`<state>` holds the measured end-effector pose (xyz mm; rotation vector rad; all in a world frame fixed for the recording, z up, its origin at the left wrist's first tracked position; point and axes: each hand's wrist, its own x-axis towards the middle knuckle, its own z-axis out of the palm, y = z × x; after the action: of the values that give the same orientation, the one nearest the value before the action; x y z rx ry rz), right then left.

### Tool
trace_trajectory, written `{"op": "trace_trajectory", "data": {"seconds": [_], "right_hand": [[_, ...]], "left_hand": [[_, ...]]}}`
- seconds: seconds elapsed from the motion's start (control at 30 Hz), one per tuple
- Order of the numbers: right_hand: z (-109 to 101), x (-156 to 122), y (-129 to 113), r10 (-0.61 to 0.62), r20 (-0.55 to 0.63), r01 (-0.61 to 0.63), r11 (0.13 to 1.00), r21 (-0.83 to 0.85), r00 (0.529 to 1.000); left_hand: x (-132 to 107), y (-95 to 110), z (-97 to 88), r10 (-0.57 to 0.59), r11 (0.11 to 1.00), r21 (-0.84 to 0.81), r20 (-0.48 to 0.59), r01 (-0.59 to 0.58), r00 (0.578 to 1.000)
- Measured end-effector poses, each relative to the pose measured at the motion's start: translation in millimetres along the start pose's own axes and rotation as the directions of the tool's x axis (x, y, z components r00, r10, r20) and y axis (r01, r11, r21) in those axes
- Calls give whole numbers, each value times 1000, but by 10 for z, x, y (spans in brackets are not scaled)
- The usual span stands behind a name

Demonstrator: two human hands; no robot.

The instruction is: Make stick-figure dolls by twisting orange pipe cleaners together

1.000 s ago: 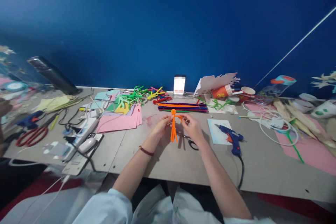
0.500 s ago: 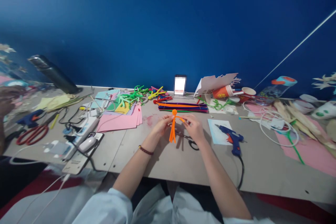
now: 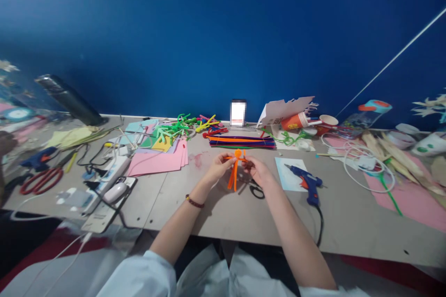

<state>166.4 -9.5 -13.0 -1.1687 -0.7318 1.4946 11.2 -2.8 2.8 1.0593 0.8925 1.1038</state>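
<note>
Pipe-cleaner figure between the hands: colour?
Orange. The pipe-cleaner figure shows best in the head view, held by left hand and right hand.

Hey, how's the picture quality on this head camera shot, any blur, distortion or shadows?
Head view: the wide lens bows the table and stretches its sides; the left edge near the red scissors is smeared; the centre is sharper, showing the orange pipe-cleaner figure held by left hand and right hand; soft hand shadows fall beneath; the card is pixelated.

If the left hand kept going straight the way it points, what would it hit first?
Probably the pipe-cleaner bundle lying beyond the orange figure that the left hand pinches; depth is hard to judge.
</note>
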Motion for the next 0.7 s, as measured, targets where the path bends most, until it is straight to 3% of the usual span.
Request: {"op": "trace_trajectory", "data": {"seconds": [0.1,0.2,0.3,0.37,0.47,0.7], "right_hand": [[26,-25,20,-222,-75,210,967,-141,972],[66,-81,21,-535,-69,469,790,-396,842],[96,-132,11,-709,78,617,548,-564,701],[103,-147,4,-756,163,672,435,-599,634],[91,-140,2,-784,230,706,336,-624,577],[15,-70,34,-791,268,691,251,-678,551]], "left_hand": [[10,-12,-23,-51,999,-11,-41,51,998],[25,-23,-65,-148,987,-65,-5,148,989],[49,-37,-97,-237,954,-178,49,242,970],[72,-48,-111,-290,924,-245,50,293,956],[102,-64,-127,-329,895,-303,46,328,943],[85,-42,-122,-317,902,-290,58,320,947]]}}
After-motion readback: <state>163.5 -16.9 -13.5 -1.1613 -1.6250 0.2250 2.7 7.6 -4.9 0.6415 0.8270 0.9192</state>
